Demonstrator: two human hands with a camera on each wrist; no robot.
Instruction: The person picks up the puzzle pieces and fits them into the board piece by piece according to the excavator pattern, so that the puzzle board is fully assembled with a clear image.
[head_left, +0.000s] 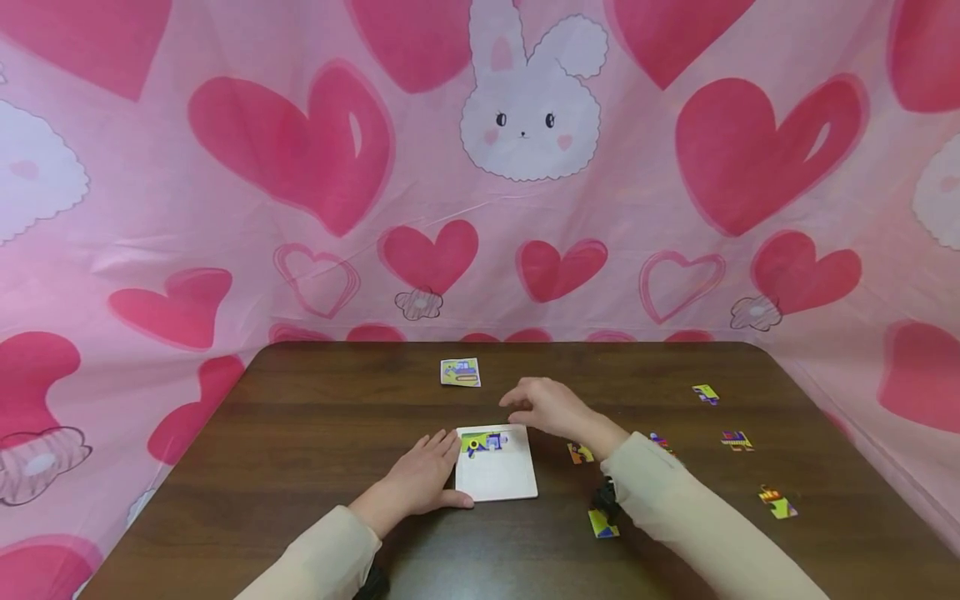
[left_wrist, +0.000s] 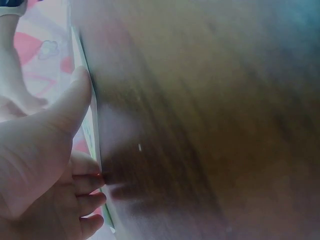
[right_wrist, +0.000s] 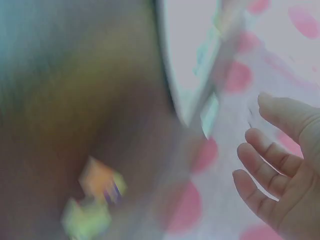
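Note:
A square white puzzle board (head_left: 497,477) lies on the table, with joined jigsaw pieces (head_left: 483,443) along its upper left part. My left hand (head_left: 420,475) rests against the board's left side, its fingers along that edge and its thumb near the lower left corner. In the left wrist view, the thumb (left_wrist: 75,102) and fingertips of that hand line the board's edge. Over the board's upper right corner is my right hand (head_left: 553,408), fingers relaxed and nothing between them. The right wrist view shows its fingers (right_wrist: 262,160) spread apart from the thumb.
A picture card (head_left: 461,372) lies beyond the board. To the right are several loose jigsaw pieces, among them an orange one (head_left: 580,452), a yellow-green one (head_left: 603,523) by the right wrist, and a far one (head_left: 706,394). A pink heart-print cloth (head_left: 450,192) hangs behind the table.

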